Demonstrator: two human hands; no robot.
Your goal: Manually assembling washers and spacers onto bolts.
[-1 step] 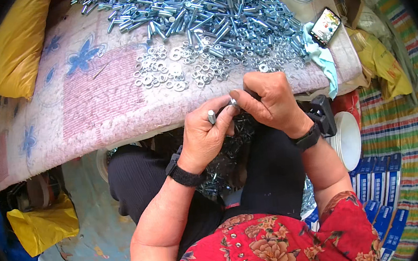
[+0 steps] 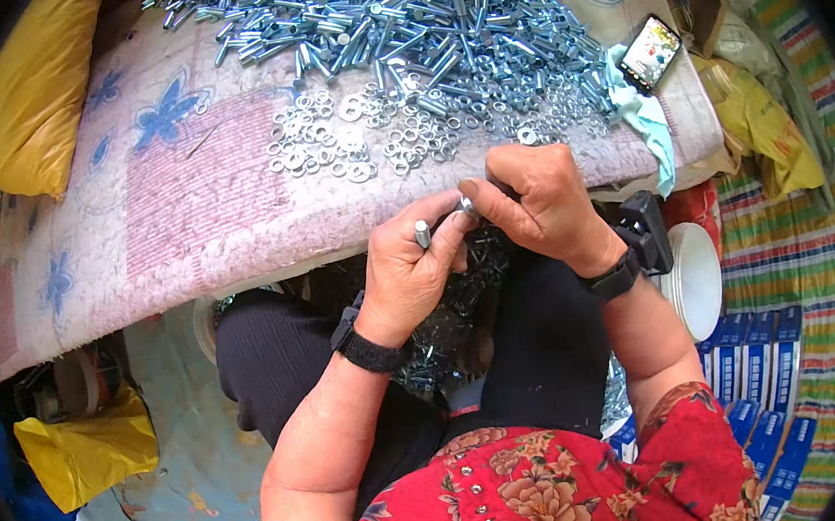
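My left hand (image 2: 411, 257) is closed round a silver metal bolt (image 2: 423, 234), whose round end sticks out on the left. At its thumb and forefinger tips shows a small shiny metal piece (image 2: 468, 205), perhaps the bolt's other end or a washer. My right hand (image 2: 543, 203) is curled in a fist, its thumb pressed against that piece; whatever its fingers hold is hidden. Both hands meet above my lap, just off the table's near edge. Beyond them lie loose flat washers (image 2: 359, 173), smaller rings (image 2: 399, 150) and a large heap of metal bolts and sleeves (image 2: 385, 27).
A patterned cloth (image 2: 202, 216) covers the table. At the right are a phone (image 2: 652, 53) and a pale blue rag (image 2: 648, 123). A yellow sack (image 2: 34, 91) lies far left. White round lids or tubs (image 2: 696, 279) and blue-and-white boxes (image 2: 759, 358) stand right of my arm.
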